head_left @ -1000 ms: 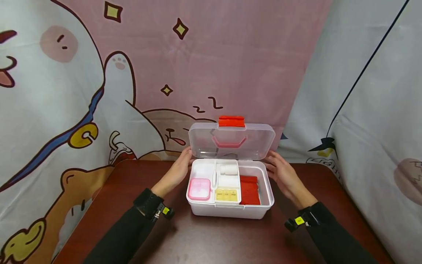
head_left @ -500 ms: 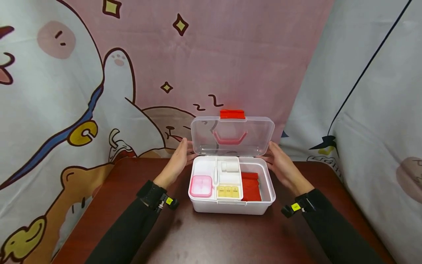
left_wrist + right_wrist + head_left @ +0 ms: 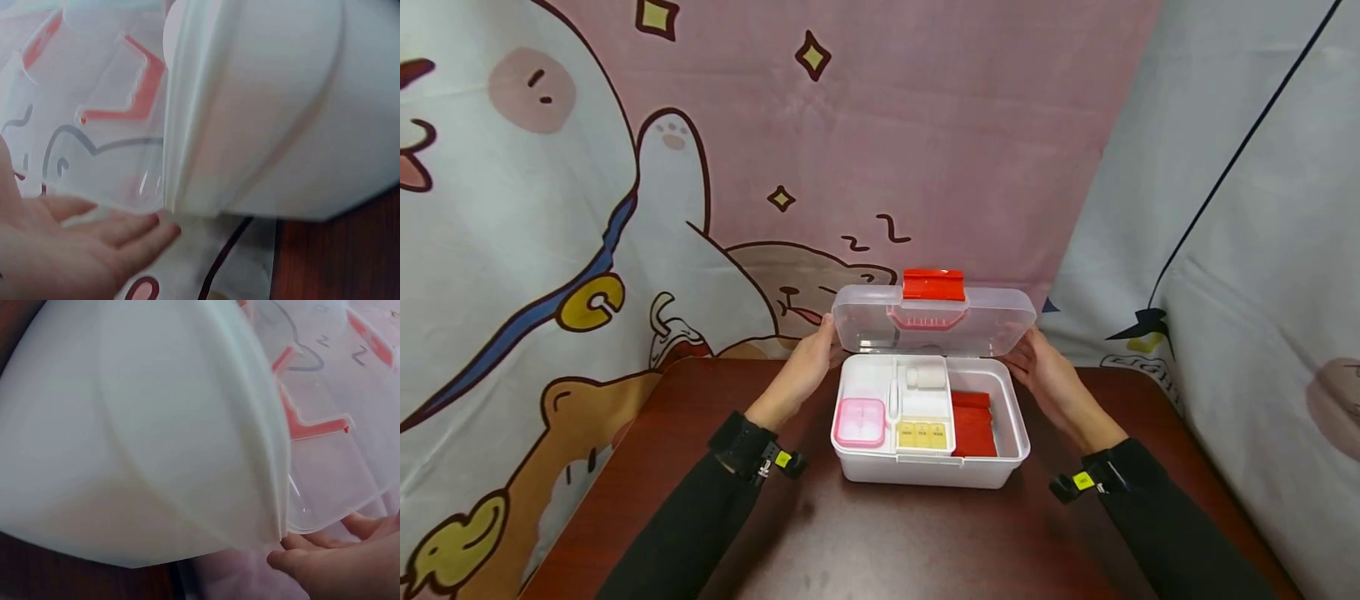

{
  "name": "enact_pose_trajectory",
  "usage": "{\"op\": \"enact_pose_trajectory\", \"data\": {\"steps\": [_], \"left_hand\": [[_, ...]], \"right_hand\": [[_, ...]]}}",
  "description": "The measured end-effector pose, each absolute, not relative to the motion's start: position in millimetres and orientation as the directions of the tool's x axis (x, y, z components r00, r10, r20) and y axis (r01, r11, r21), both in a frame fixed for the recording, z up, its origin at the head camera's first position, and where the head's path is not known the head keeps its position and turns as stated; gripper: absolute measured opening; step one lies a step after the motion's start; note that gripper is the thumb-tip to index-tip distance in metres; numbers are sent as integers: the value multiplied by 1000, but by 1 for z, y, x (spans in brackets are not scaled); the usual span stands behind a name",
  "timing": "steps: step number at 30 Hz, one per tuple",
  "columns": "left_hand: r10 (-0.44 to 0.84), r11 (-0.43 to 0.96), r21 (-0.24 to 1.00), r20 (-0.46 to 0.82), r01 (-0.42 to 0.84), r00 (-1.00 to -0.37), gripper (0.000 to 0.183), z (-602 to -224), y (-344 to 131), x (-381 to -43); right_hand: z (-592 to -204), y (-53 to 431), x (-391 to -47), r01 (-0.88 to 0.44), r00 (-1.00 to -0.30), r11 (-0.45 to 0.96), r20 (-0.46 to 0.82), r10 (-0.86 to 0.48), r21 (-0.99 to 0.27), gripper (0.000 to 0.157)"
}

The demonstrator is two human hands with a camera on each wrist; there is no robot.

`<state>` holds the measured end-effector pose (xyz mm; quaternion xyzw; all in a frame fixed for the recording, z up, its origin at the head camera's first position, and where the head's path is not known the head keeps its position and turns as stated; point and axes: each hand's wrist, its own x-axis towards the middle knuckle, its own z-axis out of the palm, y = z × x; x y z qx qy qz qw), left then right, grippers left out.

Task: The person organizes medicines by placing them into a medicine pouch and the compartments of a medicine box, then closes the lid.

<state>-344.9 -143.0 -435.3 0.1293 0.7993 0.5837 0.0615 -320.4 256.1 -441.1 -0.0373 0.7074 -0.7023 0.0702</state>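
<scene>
A white storage box (image 3: 925, 473) stands on the table with its clear lid (image 3: 865, 321) raised and tilted forward. A red latch (image 3: 933, 285) tops the lid, and a red handle (image 3: 134, 100) shows through it. At the lid's left side is my left hand (image 3: 805, 367), its fingers (image 3: 134, 234) extended behind the lid's lower corner. My right hand (image 3: 1056, 387) is at the opposite side, its fingers (image 3: 319, 540) reaching behind the lid. Inside the box sit a white tray (image 3: 868, 379), a pink case (image 3: 861, 422), a yellow pill case (image 3: 921, 435) and a red packet (image 3: 973, 425).
The box rests on a dark brown table (image 3: 880, 542), near its back edge. A pink and white cartoon curtain (image 3: 970, 125) hangs close behind the lid and along the right side. A small white item (image 3: 927, 377) lies in the tray.
The lid stood more upright half a second ago; its top with the red latch has now tipped forward and lower. Both hands have followed at its sides. The box stays in place.
</scene>
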Motion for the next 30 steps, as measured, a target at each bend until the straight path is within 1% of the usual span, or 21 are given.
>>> {"op": "enact_pose_trajectory", "data": {"steps": [3,9,12,15,17,19,22,25,30], "left_hand": [[330,277,946,73,170,-941,84,-435,-150,-341],[428,253,944,87,212,-899,81,-441,-163,-331],[448,270,935,88,228,-889,80,-443,-166,-326],[461,307,918,86,250,-883,80,-446,-170,-320],[466,345,901,81,265,-881,77,-449,-173,-316],[480,375,881,80,287,-874,74,-452,-174,-312],[495,388,868,87,310,-864,68,-457,-173,-308],[500,371,876,91,308,-861,67,-461,-172,-305],[512,352,886,87,302,-855,67,-468,-171,-301]], "right_hand": [[-443,257,-314,25,-986,58,-34,-165,-998,84],[-448,256,-300,-27,-984,82,12,-176,-996,82],[-451,256,-292,-42,-988,99,26,-154,-994,80],[-454,256,-284,-61,-994,164,45,-103,-985,73],[-457,256,-280,-105,-992,217,88,-86,-971,69],[-461,257,-278,-152,-987,272,130,-99,-950,67],[-468,256,-276,-225,-971,288,190,-145,-931,66],[-474,256,-273,-228,-969,290,188,-159,-930,66],[-486,258,-264,-211,-974,363,163,-160,-908,63]]}}
